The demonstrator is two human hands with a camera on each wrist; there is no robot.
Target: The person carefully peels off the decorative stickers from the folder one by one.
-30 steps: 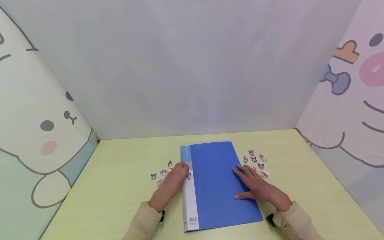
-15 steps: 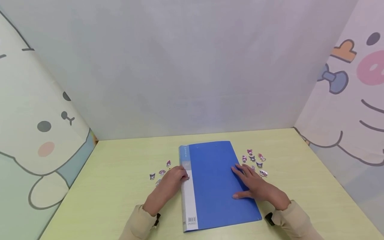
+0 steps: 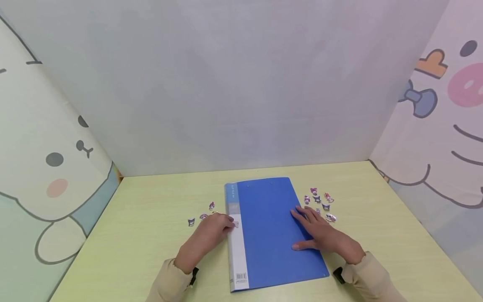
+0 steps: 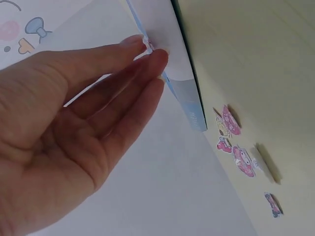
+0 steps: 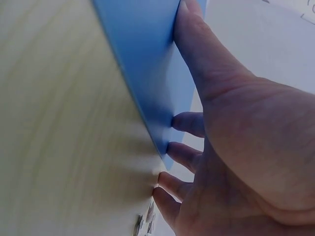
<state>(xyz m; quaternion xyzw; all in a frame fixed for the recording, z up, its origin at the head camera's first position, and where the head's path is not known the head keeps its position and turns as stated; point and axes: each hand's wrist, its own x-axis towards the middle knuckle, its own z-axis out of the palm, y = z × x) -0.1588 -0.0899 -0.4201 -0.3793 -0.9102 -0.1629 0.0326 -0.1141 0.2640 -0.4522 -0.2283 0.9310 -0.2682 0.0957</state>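
Observation:
A blue folder point(image 3: 271, 235) lies on the table, its white label strip point(image 3: 238, 251) along the left spine. Between thumb and fingertips, my left hand point(image 3: 211, 230) pinches a small cartoon sticker point(image 3: 236, 224) over the upper part of that strip. The left wrist view shows the sticker point(image 4: 148, 45) almost edge-on at the fingertips; whether it touches the strip I cannot tell. My right hand point(image 3: 322, 235) rests with spread fingers on the folder's right edge. In the right wrist view, its thumb and some fingertips touch the blue cover point(image 5: 142, 64).
Several loose stickers point(image 3: 191, 222) lie left of the folder, some partly hidden by my left hand. Another group of stickers point(image 3: 317, 199) is scattered beyond my right hand. A pale curtain wall point(image 3: 241, 92) stands behind the table.
My left hand has shifted slightly toward me along the spine, and the pinched sticker shows a little lower and paler. The right hand and folder stay in place.

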